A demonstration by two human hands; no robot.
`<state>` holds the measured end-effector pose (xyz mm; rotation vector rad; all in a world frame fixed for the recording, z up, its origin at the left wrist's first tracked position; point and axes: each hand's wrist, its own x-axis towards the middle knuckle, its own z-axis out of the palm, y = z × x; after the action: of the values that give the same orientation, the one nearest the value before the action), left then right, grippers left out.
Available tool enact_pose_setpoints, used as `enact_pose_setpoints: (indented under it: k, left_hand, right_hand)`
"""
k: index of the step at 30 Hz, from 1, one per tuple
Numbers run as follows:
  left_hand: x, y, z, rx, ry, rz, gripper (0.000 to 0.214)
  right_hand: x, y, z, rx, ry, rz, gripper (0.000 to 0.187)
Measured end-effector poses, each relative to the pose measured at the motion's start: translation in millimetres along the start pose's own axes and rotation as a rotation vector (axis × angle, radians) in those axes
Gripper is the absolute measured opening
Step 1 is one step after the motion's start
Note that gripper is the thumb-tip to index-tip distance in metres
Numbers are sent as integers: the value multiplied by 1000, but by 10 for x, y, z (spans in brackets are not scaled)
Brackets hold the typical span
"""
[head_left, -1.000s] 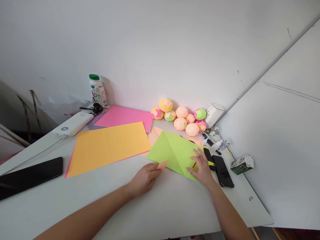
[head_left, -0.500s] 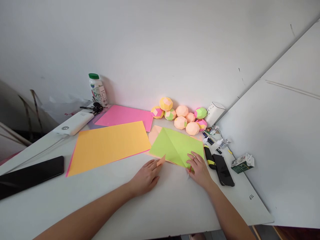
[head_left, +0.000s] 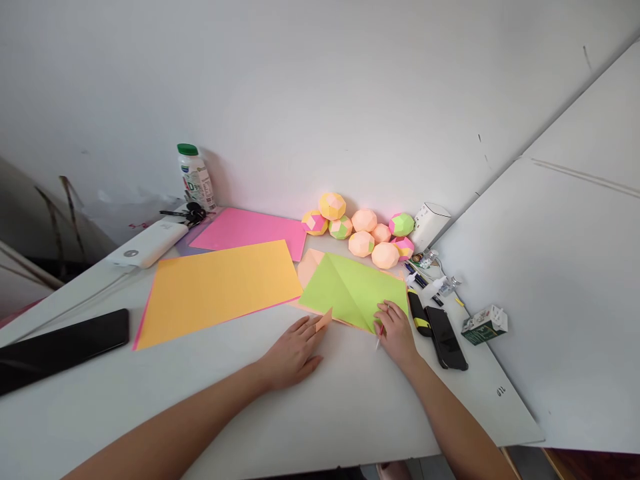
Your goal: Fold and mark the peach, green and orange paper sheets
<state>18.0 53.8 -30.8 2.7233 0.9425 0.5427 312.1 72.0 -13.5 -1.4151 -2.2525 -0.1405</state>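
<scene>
My left hand (head_left: 295,351) rests on the white table (head_left: 325,413), its fingertips pinching a small folded orange paper piece (head_left: 323,320). My right hand (head_left: 397,331) lies on the near right corner of a creased lime-green paper sheet (head_left: 353,292), fingers curled around a thin red pen (head_left: 379,336). A pale peach sheet (head_left: 310,265) peeks out from under the green sheet.
A large orange sheet (head_left: 220,288) and a pink sheet (head_left: 245,230) lie to the left. Several folded paper balls (head_left: 364,235) sit by the wall. A black phone (head_left: 447,339), a highlighter (head_left: 419,314), a small carton (head_left: 484,325), a power bank (head_left: 148,244), a bottle (head_left: 195,177) and a dark tablet (head_left: 60,348) stand around.
The green sheet has slid back toward the paper balls, my right hand moving with it. My left hand stayed almost still with the orange piece.
</scene>
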Motion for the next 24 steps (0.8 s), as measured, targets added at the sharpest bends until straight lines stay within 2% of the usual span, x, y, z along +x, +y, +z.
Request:
enact_pose_setpoints:
  k: [4, 9, 13, 19, 21, 24]
  left_hand:
    - [4, 2, -2, 2, 7, 3, 47]
    - [1, -3, 10, 5, 19, 7, 50]
    - [-4, -20, 39, 10, 31, 9, 52]
    - [-7, -27, 41, 35, 23, 12, 49]
    - [-7, -24, 26, 45, 19, 15, 49]
    - [-6, -23, 17, 53, 13, 21, 50]
  right_hand:
    - [-17, 1, 0, 29, -7, -62, 9]
    - [-17, -41, 17, -10, 54, -164, 8]
    - [-6, -29, 29, -44, 72, -126, 12]
    - [19, 0, 67, 101, 120, -48, 9]
    - [79, -106, 34, 137, 137, -36, 13]
    - [164, -440, -150, 265, 134, 12, 26]
